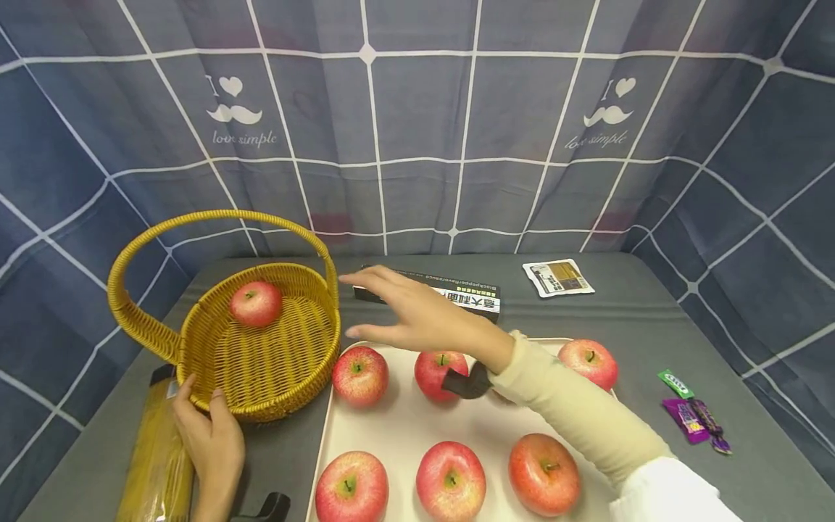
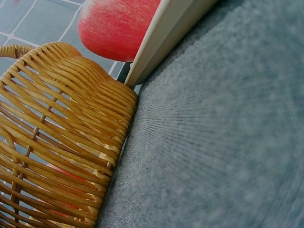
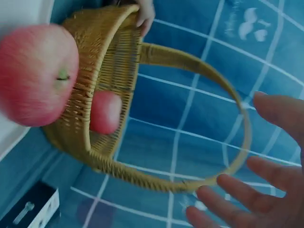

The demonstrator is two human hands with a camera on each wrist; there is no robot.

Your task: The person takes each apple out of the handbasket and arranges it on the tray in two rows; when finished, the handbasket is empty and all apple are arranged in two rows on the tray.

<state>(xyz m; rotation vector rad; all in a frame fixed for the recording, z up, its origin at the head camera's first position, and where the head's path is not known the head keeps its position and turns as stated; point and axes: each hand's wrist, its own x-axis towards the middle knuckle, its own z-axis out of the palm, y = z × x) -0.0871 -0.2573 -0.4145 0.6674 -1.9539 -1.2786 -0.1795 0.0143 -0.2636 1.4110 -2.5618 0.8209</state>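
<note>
A yellow woven basket with a tall arched handle stands at the left, one red apple inside it. My left hand grips the basket's near rim, fingertips hooked over the edge; those fingers also show in the right wrist view. Over the far left part of a pale tray hovers my right hand, fingers spread and nothing held. Its fingertips point toward the basket's right side. Several red apples sit on the tray, the nearest to this hand being a far-left apple and another beside it.
Behind the right hand lies a black box. A white-and-brown packet is at the back right, and small wrapped candies lie on the right. A clear-wrapped yellow pack is beside the left hand. Checked curtain surrounds the grey table.
</note>
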